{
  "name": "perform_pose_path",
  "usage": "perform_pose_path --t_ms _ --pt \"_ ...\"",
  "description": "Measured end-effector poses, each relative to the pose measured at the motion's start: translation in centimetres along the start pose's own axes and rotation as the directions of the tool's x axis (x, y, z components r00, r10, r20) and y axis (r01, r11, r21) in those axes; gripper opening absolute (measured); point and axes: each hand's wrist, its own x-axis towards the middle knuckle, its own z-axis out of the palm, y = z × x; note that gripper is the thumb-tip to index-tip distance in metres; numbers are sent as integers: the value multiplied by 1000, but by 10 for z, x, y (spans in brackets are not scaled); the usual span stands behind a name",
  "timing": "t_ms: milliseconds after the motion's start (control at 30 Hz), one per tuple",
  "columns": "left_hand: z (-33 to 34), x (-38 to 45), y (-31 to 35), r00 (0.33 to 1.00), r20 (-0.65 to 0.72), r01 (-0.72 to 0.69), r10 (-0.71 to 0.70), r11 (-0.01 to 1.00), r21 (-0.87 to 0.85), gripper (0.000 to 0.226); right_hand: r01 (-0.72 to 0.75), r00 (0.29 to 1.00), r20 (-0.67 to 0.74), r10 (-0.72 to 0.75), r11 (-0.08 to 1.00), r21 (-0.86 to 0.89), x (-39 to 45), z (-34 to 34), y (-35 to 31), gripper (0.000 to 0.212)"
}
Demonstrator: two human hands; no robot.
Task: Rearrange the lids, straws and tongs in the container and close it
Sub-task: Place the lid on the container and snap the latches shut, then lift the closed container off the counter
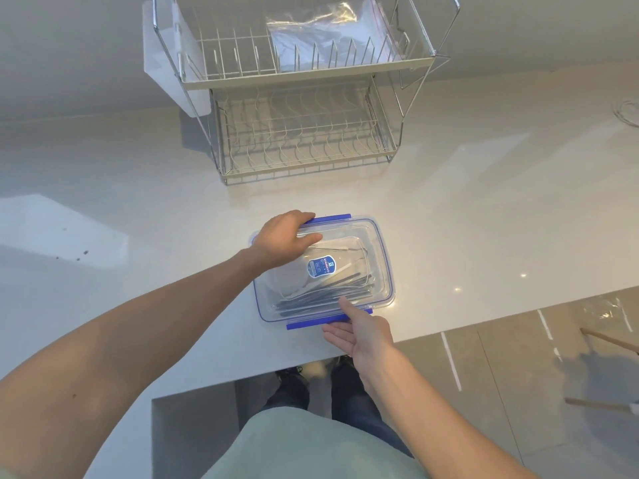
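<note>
A pale, glossy worktop (449, 219) filled most of the view, with a tiled floor seen past its near edge on the right. At the back of the worktop a 2-tier wire dish rack (301, 108) was set, and a clear plastic bag (318, 25) was laid on its upper tier.

Near the front edge of the worktop the clear rectangular container (323, 271) was placed, with its transparent, blue-trimmed lid (377, 257) already laid on top. Through the lid a bundle of dark straws (332, 292) could be made out along the near side, and a blue label (321, 266) was seen at the centre. Lids and tongs inside could not be told apart clearly.

The left hand (285, 238) was pressed onto the far left corner of the lid, its fingers curled over the edge beside the far blue clasp (330, 218). The right hand (359, 328) was held open at the near side, fingers extended under the near blue clasp (325, 320), thumb resting on the lid's rim.
</note>
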Motion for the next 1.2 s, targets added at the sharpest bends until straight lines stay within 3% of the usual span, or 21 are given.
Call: perform_pose_path --t_ms 267,500,600,667,733,833,900,1000,1200 --pt "10 -7 -1 996 -94 7 -10 1000 -27 44 -23 996 -83 29 997 76 -1 10 -5 24" --pt "6 -5 -6 998 -54 -36 38 999 37 51 43 995 -85 -43 999 -11 -2 7 -1 26" --pt "6 -13 -5 988 -140 -52 67 993 108 59 166 972 -158 -176 983 -73 6 -8 -3 39" --pt "8 -31 -8 960 -279 6 -10 1000 -15 68 322 924 -177 -340 939 -124 17 -26 -10 51" --pt "11 -54 -13 912 -377 77 -160 971 -227 80 433 883 -94 -459 876 -212 28 -42 -19 76" --pt "15 -87 -11 866 -294 217 -405 833 -509 99 512 851 56 -521 804 -302 41 -59 -33 93" --pt "22 -107 -9 836 -239 284 -494 763 -581 107 530 846 124 -519 796 -292 49 -67 -41 87" --pt "38 -136 -11 803 -152 336 -576 650 -682 106 552 834 230 -502 775 -309 57 -71 -51 58" --pt "63 -168 -12 822 -49 341 -567 561 -754 67 574 818 270 -508 751 -327 66 -73 -52 28"
